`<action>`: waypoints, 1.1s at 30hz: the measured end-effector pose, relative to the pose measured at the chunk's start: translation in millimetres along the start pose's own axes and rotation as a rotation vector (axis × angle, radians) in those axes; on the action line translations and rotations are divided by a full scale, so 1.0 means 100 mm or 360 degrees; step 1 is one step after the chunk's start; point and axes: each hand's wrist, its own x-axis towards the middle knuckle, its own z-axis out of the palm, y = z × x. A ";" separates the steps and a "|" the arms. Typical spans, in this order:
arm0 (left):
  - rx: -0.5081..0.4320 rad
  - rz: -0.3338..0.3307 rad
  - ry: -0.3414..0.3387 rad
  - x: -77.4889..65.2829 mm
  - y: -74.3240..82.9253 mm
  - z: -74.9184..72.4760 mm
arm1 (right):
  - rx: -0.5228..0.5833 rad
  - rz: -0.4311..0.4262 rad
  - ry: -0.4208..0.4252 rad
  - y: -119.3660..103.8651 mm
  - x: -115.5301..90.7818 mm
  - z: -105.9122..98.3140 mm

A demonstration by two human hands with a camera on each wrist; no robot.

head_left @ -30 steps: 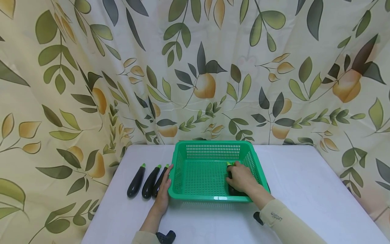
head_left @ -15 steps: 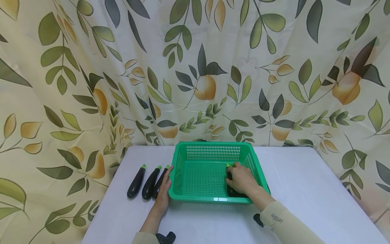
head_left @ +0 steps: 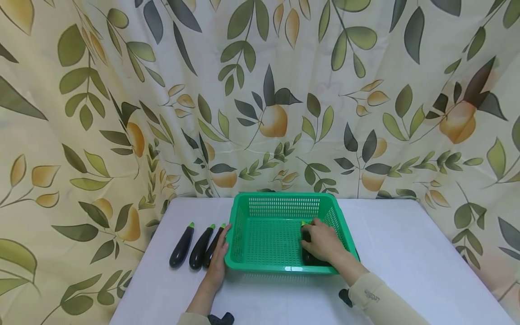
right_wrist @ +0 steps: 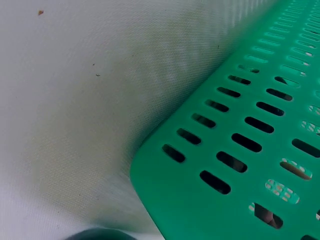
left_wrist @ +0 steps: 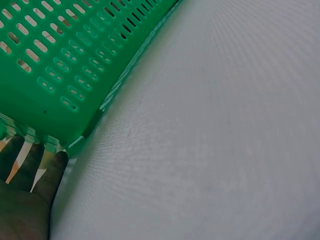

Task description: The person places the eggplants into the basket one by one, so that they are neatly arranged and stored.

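Note:
A green perforated plastic basket (head_left: 268, 269) stands on the white-covered table. Inside its right end, my right hand (head_left: 323, 242) holds a dark eggplant (head_left: 308, 258), its fingers curled over it and covering much of it. Whether another eggplant lies beneath that hand I cannot tell. Along the basket's left side, my left hand (head_left: 217, 262) rests with fairly straight fingers against the rim. In the left wrist view, the left hand's fingers (left_wrist: 50, 175) reach the basket rim. The right wrist view has the basket's slotted wall (right_wrist: 200, 210); the right hand's grip is hidden there.
Left of the basket lie an eggplant (head_left: 182, 246), a second eggplant (head_left: 201, 247) beside it, and a third eggplant (head_left: 213, 248) partly behind the left hand. A leaf-and-fruit patterned curtain (head_left: 272, 158) hangs behind the table (head_left: 406, 262). Dark straps show at both wrists.
The whole scene sits slightly lower in the head view. Both hands keep nearly the same places at the basket, and the loose eggplants have not moved.

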 end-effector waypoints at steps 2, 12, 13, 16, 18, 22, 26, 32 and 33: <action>-0.0009 0.0003 -0.0006 0.00 -0.01 0.00 | 0.0019 0.0000 0.0013 0.00 -0.01 -0.01; 0.0000 0.0004 0.0004 -0.01 -0.01 0.00 | 0.0109 -0.0006 0.0061 0.02 -0.04 -0.12; 0.0000 0.0003 0.0005 -0.01 -0.01 0.00 | 0.0117 -0.0007 0.0064 0.03 -0.03 -0.13; 0.0000 0.0005 0.0006 0.00 -0.02 0.00 | 0.0120 -0.0012 0.0083 0.06 -0.04 -0.17; -0.0002 0.0007 0.0004 0.00 -0.02 0.00 | 0.0129 -0.0014 0.0090 0.07 -0.04 -0.20; -0.0001 0.0011 0.0001 -0.01 -0.02 0.00 | 0.0144 -0.0012 0.0097 0.10 -0.05 -0.29; 0.0007 0.0013 0.0000 -0.01 0.00 0.00 | 0.0135 0.0001 0.0113 0.12 -0.07 -0.39; 0.0004 0.0013 -0.0002 -0.01 0.00 0.00 | 0.0135 0.0004 0.0151 0.18 -0.08 -0.49; 0.0003 0.0014 -0.0004 -0.01 0.00 0.00 | 0.0139 0.0009 0.0155 0.20 -0.08 -0.51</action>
